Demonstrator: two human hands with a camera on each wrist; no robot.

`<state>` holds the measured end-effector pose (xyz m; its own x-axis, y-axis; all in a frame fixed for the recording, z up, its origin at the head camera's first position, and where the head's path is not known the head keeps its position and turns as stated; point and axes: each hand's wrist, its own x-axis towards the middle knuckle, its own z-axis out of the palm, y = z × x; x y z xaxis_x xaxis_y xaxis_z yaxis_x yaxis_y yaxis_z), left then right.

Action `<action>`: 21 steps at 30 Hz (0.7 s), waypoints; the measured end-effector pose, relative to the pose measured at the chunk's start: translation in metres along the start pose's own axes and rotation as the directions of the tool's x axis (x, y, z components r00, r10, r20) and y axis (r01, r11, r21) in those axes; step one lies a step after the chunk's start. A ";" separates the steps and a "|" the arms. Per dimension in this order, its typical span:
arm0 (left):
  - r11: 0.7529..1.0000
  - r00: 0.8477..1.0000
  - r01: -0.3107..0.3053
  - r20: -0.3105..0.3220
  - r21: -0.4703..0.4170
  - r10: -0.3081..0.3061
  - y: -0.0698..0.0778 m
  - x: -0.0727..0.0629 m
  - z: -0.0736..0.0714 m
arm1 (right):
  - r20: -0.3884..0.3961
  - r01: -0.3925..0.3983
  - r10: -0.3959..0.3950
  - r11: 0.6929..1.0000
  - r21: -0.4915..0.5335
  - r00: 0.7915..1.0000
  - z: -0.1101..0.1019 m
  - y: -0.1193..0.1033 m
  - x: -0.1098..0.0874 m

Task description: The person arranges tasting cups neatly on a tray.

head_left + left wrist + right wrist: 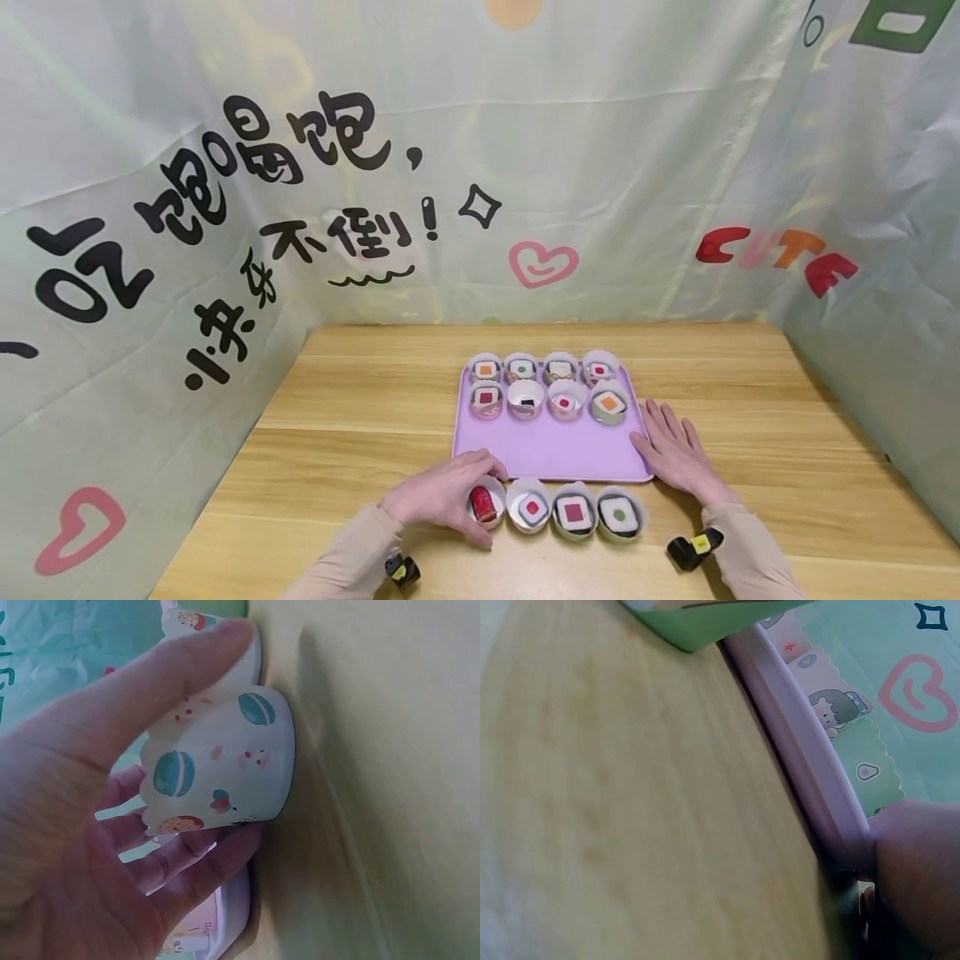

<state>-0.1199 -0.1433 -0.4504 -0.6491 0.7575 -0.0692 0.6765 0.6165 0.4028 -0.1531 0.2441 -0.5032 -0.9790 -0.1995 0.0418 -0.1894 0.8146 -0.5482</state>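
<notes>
My left hand [450,492] curls around a white paper baking cup [217,757] printed with macarons, thumb on the near side and fingers on the far side. A red, roll-shaped piece [483,504] lies inside this cup. To its right, in a row, stand a cup [528,527] and two green-toned cups, holding white sushi-like pieces with coloured centres. Flat beside the purple tray [540,450], at its right edge, lies my right hand [678,454], fingers extended, thumb touching the rim. The right wrist view shows only part of that hand at the tray's corner [855,855].
Two rows of paper cups, including a green one [609,417], fill the tray's back half, each with a small sushi-like piece. The tray's front half is bare. The wooden table [360,400] meets a printed cloth backdrop [600,167] at the back and sides.
</notes>
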 end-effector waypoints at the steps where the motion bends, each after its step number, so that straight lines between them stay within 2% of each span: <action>1: 1.000 1.000 0.002 -0.002 -0.002 -0.002 0.000 0.000 0.001 | -0.005 0.004 -0.004 1.000 0.006 1.000 0.000 0.001 0.000; 10: 0.999 1.000 0.015 -0.006 0.047 -0.014 0.001 0.000 0.003 | 0.009 0.004 -0.004 1.000 0.010 1.000 0.001 0.003 0.001; 21: 0.999 1.000 0.018 -0.005 0.026 -0.018 0.000 0.000 0.003 | 0.052 -0.035 0.038 0.998 -0.047 0.998 -0.001 -0.002 0.000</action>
<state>-0.1186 -0.1426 -0.4527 -0.6630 0.7451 -0.0716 0.6736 0.6356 0.3772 -0.1529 0.2428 -0.5010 -0.9802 -0.1968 -0.0225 -0.1581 0.8457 -0.5098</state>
